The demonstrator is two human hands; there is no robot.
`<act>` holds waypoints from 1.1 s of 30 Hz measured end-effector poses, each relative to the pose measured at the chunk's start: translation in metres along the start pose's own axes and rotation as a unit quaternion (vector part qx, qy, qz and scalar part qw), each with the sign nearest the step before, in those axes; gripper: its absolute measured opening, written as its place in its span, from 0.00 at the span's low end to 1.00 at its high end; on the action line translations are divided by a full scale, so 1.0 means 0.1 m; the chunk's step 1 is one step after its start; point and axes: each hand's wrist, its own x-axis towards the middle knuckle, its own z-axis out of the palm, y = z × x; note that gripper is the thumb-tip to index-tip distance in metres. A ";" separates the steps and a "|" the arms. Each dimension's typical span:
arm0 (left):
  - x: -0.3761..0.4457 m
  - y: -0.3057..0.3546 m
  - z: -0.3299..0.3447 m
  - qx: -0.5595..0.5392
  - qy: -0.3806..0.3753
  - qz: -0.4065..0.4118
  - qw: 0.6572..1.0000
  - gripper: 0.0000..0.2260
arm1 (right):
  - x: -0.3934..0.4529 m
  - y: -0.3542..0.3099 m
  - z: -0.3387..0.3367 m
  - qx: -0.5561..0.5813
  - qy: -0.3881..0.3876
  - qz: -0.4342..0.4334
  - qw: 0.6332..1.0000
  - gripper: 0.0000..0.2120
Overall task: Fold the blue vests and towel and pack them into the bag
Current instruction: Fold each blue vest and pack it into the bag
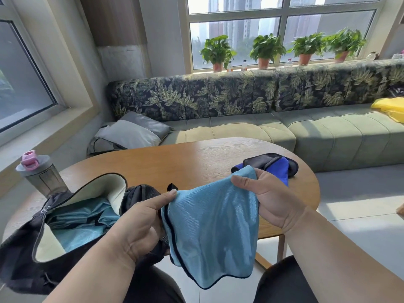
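A single head-worn wide-angle camera is looking forward and down from the person's own viewpoint, sitting close above the wooden table (196, 158) at its near edge. It is facing the far leaf-patterned sofa (218, 95) and the window (282, 29), with straight lines bending toward the frame's edges.

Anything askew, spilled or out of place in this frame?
Nothing spilled or damaged. The light blue mesh vest hangs folded between the left hand and right hand. Only oddity: the vest already inside the open black bag looks crumpled, not flat.
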 end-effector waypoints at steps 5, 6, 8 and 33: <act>-0.02 -0.11 -0.01 0.035 -0.092 -0.106 0.990 0.25 | -0.02 -0.02 0.08 -0.022 -0.021 -0.014 0.999 0.08; -0.02 -0.14 0.01 0.038 -0.102 -0.117 0.987 0.26 | -0.01 -0.02 0.10 -0.024 -0.024 -0.016 0.999 0.08; 0.01 -0.24 0.03 0.043 -0.105 -0.141 0.984 0.29 | -0.01 -0.03 0.11 -0.035 -0.023 -0.020 0.999 0.11; 0.06 -0.08 0.23 -0.042 -0.076 0.122 0.989 0.12 | -0.02 0.02 -0.15 0.058 -0.053 0.132 0.988 0.20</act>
